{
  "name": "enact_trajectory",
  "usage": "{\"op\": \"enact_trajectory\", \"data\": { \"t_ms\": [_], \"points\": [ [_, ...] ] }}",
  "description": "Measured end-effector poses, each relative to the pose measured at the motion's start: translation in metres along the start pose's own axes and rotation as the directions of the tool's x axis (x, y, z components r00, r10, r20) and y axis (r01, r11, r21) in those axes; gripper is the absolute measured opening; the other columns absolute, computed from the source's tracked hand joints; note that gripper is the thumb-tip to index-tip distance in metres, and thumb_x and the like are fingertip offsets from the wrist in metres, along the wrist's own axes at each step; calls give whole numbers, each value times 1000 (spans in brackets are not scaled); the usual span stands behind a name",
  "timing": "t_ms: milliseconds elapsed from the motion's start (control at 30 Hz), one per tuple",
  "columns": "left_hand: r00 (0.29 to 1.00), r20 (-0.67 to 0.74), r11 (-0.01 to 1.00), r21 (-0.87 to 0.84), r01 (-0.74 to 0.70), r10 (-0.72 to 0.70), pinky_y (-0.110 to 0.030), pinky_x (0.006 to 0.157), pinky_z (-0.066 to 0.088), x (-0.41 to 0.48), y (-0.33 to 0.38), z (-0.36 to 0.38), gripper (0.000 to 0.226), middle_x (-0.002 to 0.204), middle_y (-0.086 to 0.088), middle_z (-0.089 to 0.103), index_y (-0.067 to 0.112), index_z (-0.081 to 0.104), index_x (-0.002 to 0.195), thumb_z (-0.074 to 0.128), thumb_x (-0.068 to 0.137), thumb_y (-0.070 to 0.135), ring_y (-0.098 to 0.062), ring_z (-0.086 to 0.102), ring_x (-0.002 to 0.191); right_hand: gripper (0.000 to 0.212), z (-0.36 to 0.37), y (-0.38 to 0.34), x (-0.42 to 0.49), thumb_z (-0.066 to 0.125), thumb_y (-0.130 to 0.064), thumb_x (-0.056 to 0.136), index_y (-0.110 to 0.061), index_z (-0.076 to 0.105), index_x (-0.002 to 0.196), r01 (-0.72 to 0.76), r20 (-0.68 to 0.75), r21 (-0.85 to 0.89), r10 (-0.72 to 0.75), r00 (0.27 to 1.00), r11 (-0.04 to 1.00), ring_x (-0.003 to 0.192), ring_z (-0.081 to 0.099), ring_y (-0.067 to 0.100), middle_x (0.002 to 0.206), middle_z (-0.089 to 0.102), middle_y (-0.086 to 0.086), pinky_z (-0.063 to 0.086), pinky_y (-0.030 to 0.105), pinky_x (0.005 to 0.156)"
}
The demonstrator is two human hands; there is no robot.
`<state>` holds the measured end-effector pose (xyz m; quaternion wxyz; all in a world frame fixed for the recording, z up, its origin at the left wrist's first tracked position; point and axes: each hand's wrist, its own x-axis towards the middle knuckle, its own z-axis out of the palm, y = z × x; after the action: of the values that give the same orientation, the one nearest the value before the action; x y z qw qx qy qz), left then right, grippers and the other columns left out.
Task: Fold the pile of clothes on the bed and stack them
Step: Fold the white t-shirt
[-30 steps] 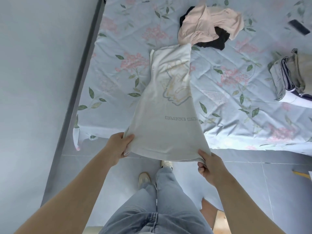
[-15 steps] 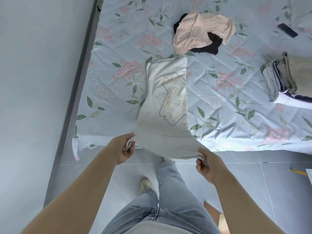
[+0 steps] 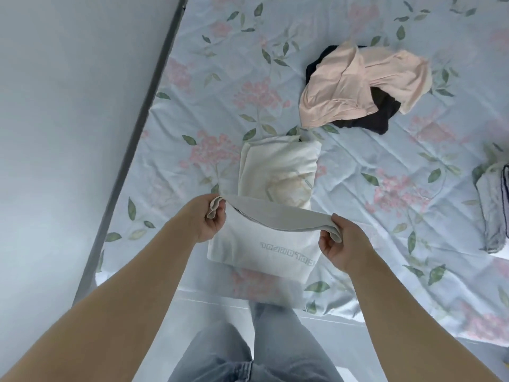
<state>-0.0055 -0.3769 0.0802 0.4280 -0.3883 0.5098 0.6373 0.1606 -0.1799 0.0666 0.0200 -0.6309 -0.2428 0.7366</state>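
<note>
The left hand (image 3: pixel 210 220) has fingers and thumb curled tight round 1 bunched corner of the white shirt (image 3: pixel 275 244). The right hand (image 3: pixel 340 245) pinches the other corner between thumb and curled fingers. Between the 2 hands the shirt's edge hangs in a shallow sag, lifted above the rest of the cloth.

The shirt's near part lies on the bed (image 3: pixel 385 166) close to the near edge, with grey lettering facing up. Its far part lies flat beyond the raised edge and shows a faint yellow print. Just past the shirt's far end, a pink garment (image 3: pixel 349 86) lies crumpled on a black garment (image 3: pixel 382 114). At the right margin sits a stack (image 3: pixel 493 210) of folded clothes, partly cut off.

The bed has a pale blue sheet with pink flowers and green leaves. A dark rail (image 3: pixel 137 133) runs along its left side, next to a plain wall (image 3: pixel 55 119). Below the arms are jeans (image 3: pixel 275 346) and a pale floor (image 3: pixel 214 310).
</note>
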Motion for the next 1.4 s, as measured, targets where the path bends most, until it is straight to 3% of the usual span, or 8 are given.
{"op": "enact_trajectory", "data": {
  "t_ms": [200, 300, 400, 667, 900, 1133, 1300, 1400],
  "points": [
    [998, 26, 997, -49, -64, 65, -18, 41, 48, 41, 44, 65, 22, 50, -3, 58, 8, 53, 91, 42, 101, 24, -7, 57, 41, 12, 43, -71, 49, 56, -25, 93, -13, 56, 88, 5, 23, -16, -5, 1000, 1000, 60, 54, 14, 77, 59, 4, 48, 20, 48],
    [974, 164, 987, -78, -142, 154, -41, 87, 51, 70, 56, 81, 52, 116, -4, 63, 19, 29, 144, 32, 100, 46, -22, 61, 108, 21, 51, -87, 72, 51, -43, 94, -27, 57, 106, 82, 144, -73, -71, 987, 994, 94, 60, 23, 110, 61, -3, 50, 32, 72],
    [965, 154, 968, 102, -230, 213, -49, 104, 37, 99, 60, 89, 51, 145, 2, 42, 30, 21, 148, 34, 101, 43, -24, 40, 133, 49, 55, -93, 97, 49, -44, 94, -39, 35, 141, 158, 161, -116, -139, 977, 981, 112, 52, 24, 127, 48, -9, 46, 33, 78],
    [912, -4, 483, 849, -214, 411, -29, 91, 39, 194, 52, 93, 54, 142, -4, 43, 17, 35, 142, 55, 92, 23, -23, 47, 123, 50, 70, -90, 173, 59, -21, 90, -31, 41, 136, 128, -47, -425, -164, 985, 896, 89, 52, 16, 119, 52, 10, 47, 26, 72],
    [862, -34, 565, 768, -301, 505, -40, 87, 52, 258, 72, 102, 60, 113, -1, 57, 11, 42, 134, 69, 81, 18, -23, 59, 102, 35, 91, -95, 238, 62, -15, 87, -25, 48, 118, 179, -169, -405, -266, 949, 897, 52, 44, 9, 95, 56, 0, 44, 17, 47],
    [829, 100, 533, 722, -441, 550, -11, 49, 44, 256, 94, 109, 13, 75, 8, 60, 10, 65, 99, 63, 87, 14, -2, 55, 62, 17, 87, -104, 233, 59, -13, 89, -20, 54, 75, 349, -155, -409, -441, 884, 843, 36, 33, 6, 57, 44, -3, 30, 20, 41],
    [722, 126, 490, 654, -576, 680, -20, 66, 48, 244, 116, 117, 11, 83, 11, 62, 28, 62, 85, 59, 89, 18, -1, 58, 72, 18, 102, -126, 215, 56, -7, 91, -19, 53, 77, 513, -94, -307, -562, 822, 802, 41, 39, 7, 57, 46, -3, 37, 22, 47],
    [781, 216, 488, 675, -553, 586, -16, 82, 44, 253, 116, 121, 39, 125, 8, 57, 29, 47, 132, 54, 94, 25, 2, 57, 104, 16, 114, -132, 218, 54, -8, 93, -21, 57, 101, 550, 12, -193, -559, 829, 812, 76, 57, 8, 94, 57, 3, 51, 23, 74]
  ]
}}
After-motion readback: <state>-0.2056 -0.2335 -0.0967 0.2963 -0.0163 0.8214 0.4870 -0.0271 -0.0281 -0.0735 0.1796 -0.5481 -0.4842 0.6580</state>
